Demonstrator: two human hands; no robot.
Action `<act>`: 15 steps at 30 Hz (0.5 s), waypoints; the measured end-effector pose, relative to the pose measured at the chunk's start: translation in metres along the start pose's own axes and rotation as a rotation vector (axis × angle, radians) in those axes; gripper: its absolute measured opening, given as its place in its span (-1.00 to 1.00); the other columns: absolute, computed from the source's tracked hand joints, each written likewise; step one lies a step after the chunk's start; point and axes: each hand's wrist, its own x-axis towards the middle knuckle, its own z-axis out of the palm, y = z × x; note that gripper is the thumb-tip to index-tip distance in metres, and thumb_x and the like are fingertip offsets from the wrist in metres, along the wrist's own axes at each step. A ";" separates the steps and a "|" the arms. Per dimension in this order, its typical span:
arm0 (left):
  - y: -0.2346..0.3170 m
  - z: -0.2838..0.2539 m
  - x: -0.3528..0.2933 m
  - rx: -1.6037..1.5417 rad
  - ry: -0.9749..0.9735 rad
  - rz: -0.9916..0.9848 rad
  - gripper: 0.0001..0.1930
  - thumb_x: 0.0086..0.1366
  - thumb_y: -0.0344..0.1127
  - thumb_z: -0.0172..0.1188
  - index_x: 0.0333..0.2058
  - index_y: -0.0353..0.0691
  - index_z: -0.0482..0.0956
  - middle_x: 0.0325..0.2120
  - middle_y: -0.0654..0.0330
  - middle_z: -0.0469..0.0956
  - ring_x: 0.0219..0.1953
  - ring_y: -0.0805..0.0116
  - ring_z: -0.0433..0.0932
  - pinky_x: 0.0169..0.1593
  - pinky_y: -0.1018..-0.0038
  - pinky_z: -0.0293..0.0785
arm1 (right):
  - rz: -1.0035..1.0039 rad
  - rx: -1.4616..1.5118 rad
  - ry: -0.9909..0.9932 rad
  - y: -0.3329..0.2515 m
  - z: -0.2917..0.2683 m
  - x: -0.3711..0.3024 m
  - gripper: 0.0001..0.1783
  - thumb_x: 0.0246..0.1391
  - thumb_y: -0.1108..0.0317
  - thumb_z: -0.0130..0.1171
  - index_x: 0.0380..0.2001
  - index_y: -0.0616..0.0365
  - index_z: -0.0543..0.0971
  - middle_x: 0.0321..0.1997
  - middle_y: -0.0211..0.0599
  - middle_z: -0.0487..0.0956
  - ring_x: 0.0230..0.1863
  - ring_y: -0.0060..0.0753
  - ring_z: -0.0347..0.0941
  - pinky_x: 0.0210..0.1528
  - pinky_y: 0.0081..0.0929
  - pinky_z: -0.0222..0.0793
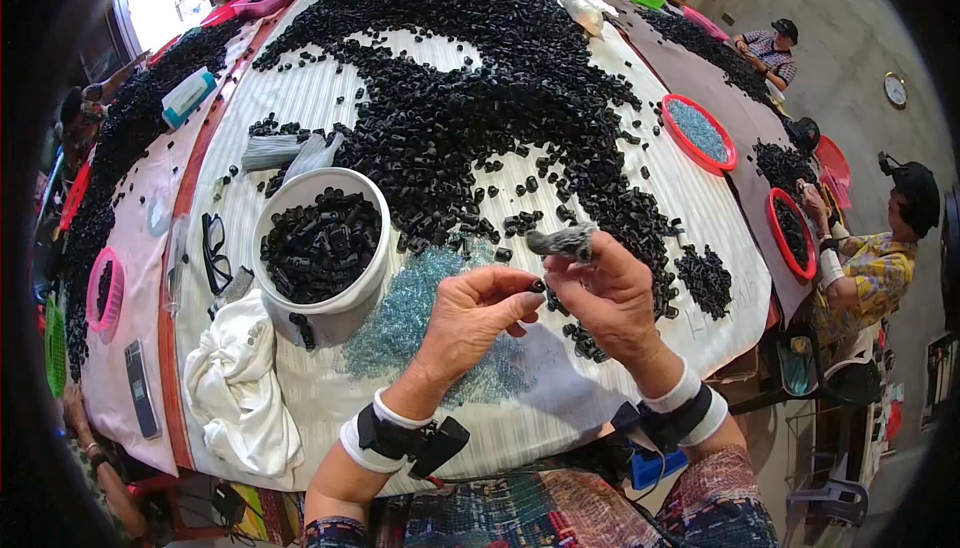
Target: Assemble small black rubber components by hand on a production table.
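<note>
Over the near middle of the table, my left hand point(470, 313) pinches a small black piece point(538, 286) between thumb and forefinger. My right hand point(610, 298) meets it there with its fingers drawn together; what sits in those fingertips is too small to make out. Grey material point(565, 243) with a dark end is at my right forefinger, apparently wrapped round it. Beneath my left hand spreads a pile of small clear bluish pieces point(405, 308). A large heap of short black cylindrical parts point(480, 98) lies beyond both hands.
At left stand a white bucket point(375, 258) of black parts, a white cloth point(240, 388), eyeglasses point(215, 253) and bundled grey strips point(272, 152). Red trays point(722, 163) sit along the right. Beyond, a person point(880, 248) works at right; a phone point(142, 388) lies at left.
</note>
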 end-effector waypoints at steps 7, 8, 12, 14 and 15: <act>-0.002 0.008 -0.003 -0.008 0.055 0.053 -0.83 0.16 -0.44 0.22 -0.25 -0.32 0.58 -0.44 0.22 0.59 -0.44 0.57 0.54 -0.43 0.65 0.49 | -0.032 -0.105 0.011 0.018 -0.001 -0.008 -0.89 -0.04 0.58 0.16 -0.39 0.25 0.46 -0.45 -0.34 0.50 -0.43 -0.61 0.44 -0.38 -0.62 0.39; -0.001 0.008 -0.004 0.020 0.072 0.081 -0.84 0.16 -0.45 0.22 -0.26 -0.32 0.58 -0.45 0.23 0.59 -0.44 0.58 0.53 -0.43 0.66 0.49 | -0.051 -0.121 0.008 0.017 0.001 -0.008 -0.90 -0.05 0.58 0.16 -0.42 0.25 0.46 -0.48 -0.33 0.48 -0.46 -0.60 0.43 -0.42 -0.61 0.37; -0.003 0.004 -0.002 0.077 0.078 0.092 -0.85 0.15 -0.45 0.22 -0.27 -0.32 0.59 -0.45 0.25 0.59 -0.45 0.60 0.52 -0.43 0.66 0.48 | -0.137 -0.346 -0.016 0.013 -0.001 -0.008 -0.86 -0.11 0.62 0.17 -0.42 0.25 0.46 -0.51 -0.31 0.45 -0.51 -0.50 0.41 -0.48 -0.56 0.34; -0.002 0.003 -0.001 0.078 0.072 0.067 -0.83 0.14 -0.49 0.22 -0.26 -0.36 0.56 -0.44 0.17 0.59 -0.42 0.50 0.56 -0.41 0.61 0.54 | -0.267 -0.489 -0.009 0.011 -0.002 -0.006 -0.82 -0.17 0.65 0.18 -0.42 0.26 0.47 -0.52 -0.29 0.44 -0.53 -0.40 0.40 -0.50 -0.54 0.32; -0.002 0.003 -0.001 0.079 0.075 0.066 -0.83 0.14 -0.49 0.22 -0.26 -0.36 0.56 -0.44 0.17 0.59 -0.42 0.50 0.56 -0.41 0.61 0.54 | -0.266 -0.486 -0.012 0.011 -0.002 -0.006 -0.82 -0.17 0.65 0.18 -0.42 0.26 0.47 -0.52 -0.29 0.44 -0.53 -0.40 0.40 -0.50 -0.54 0.32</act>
